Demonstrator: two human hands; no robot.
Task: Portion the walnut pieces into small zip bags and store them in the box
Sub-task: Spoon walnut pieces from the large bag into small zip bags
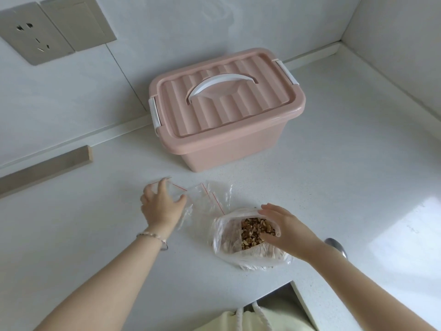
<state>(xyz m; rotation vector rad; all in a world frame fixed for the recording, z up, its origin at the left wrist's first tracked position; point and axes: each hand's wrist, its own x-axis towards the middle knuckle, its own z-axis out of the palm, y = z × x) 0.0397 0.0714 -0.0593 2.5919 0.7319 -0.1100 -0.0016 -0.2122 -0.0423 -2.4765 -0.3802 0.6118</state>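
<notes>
A pink lidded box (226,120) with a white handle stands shut near the back wall. In front of it lie several small clear zip bags (210,197) with red seal lines. My left hand (160,204) grips one of these zip bags at its left end. A larger clear plastic bag (229,237) lies open on the counter, full of brown walnut pieces (253,231). My right hand (284,229) reaches into its mouth, fingers touching the walnuts and the bag's rim.
The white counter (334,177) runs to a corner at the right. A metal spoon (336,246) lies right of my right forearm. A wooden strip (45,169) lies along the left wall. A socket plate (31,32) is on the wall.
</notes>
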